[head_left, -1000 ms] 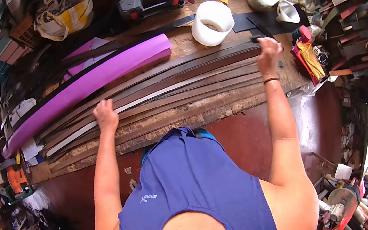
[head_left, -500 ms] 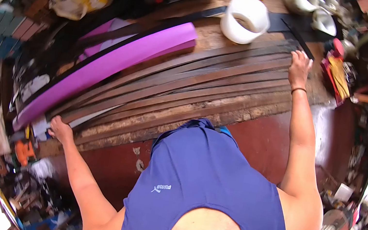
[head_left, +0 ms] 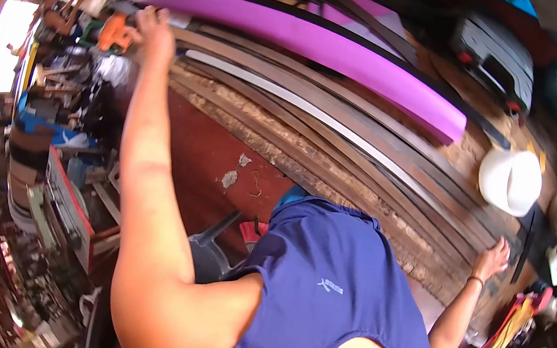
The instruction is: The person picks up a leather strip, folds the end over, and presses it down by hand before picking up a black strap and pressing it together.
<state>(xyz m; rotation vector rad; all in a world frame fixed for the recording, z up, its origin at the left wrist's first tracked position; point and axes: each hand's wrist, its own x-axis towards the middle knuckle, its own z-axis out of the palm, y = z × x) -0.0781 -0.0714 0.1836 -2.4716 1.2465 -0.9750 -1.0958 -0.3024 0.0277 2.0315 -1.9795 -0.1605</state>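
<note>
Long dark brown strips (head_left: 315, 136) lie side by side along the workbench, with one pale grey-white strip (head_left: 292, 99) among them. At their left ends is my left hand (head_left: 155, 37), arm stretched far out; its fingers are bent, apart and a little blurred, and I see nothing held in them. My right hand (head_left: 491, 262), wearing a thin wristband, is at the right ends of the strips. Its fingers are curled on the end of a dark strip, whose tip is partly hidden. A rolled purple sheet (head_left: 357, 68) lies behind the strips.
A white roll (head_left: 510, 181) stands at the bench's right, near a grey tool case (head_left: 493, 63). An orange object (head_left: 115, 33) is beyond my left hand. A dark plastic stool (head_left: 210, 255) stands on the red floor (head_left: 199, 138). Another person (head_left: 57, 16) is at far left.
My view has swung left and tilted, so the bench now slopes down to the right. My left arm reaches farther forward. More of the pale strip shows among the dark ones.
</note>
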